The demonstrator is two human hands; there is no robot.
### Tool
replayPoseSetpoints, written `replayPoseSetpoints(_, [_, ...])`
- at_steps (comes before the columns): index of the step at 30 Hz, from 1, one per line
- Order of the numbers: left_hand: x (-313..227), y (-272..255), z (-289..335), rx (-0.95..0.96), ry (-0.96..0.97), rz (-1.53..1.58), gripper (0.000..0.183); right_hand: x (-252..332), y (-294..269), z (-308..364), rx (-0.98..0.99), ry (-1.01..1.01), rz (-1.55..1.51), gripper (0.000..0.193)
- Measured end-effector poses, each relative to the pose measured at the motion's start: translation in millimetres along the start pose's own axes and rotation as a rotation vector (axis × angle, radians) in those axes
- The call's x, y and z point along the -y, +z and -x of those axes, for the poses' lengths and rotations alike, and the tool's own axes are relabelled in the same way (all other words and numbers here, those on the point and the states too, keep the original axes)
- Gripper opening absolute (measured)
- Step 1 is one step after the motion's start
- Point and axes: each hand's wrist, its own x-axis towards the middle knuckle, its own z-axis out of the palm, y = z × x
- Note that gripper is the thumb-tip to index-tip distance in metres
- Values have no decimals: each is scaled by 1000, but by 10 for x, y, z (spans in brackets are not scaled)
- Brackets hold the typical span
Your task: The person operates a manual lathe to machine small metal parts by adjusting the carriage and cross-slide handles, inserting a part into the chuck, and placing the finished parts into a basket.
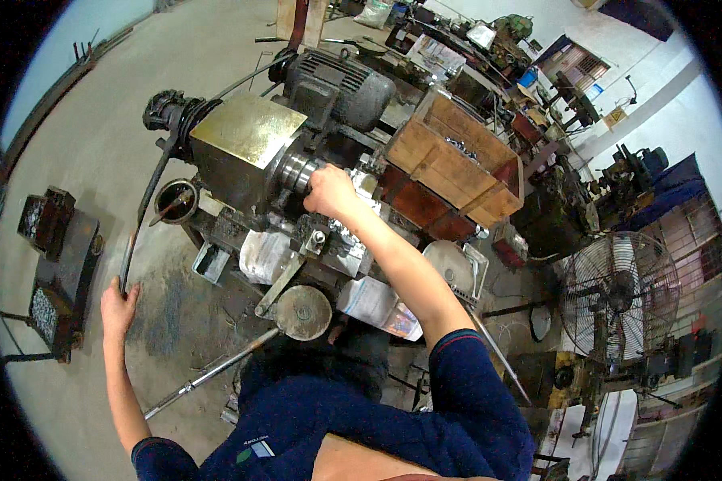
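Note:
My left hand (119,309) is closed around the lower end of a long dark lever (146,200), which runs up to the left end of a small lathe-like machine. That machine has a box-shaped head (247,130) with a worn brass-coloured top. From its right side sticks out a shiny round metal spindle nose (294,171). My right hand (331,191) is at the front of this nose with its fingers curled in. What the fingers pinch is hidden behind the hand. Metal chips lie on the slide (349,248) below my right wrist.
Behind the head sits a ribbed motor (337,90). To the right stands a wooden box (445,164) with small metal parts. A pot (176,202) hangs near the lever. Bins of small parts (44,317) stand on the far left floor; a caged fan (620,290) is at right.

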Motion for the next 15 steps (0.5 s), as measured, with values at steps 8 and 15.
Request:
replayPoseSetpoints(8, [1374, -188, -1087, -186, 202, -577, 13, 58, -74, -30, 75, 28, -20, 24])
replayPoseSetpoints(15, [1370, -129, -1400, -60, 106, -467, 21, -3, -191, 138, -90, -110, 37, 23])
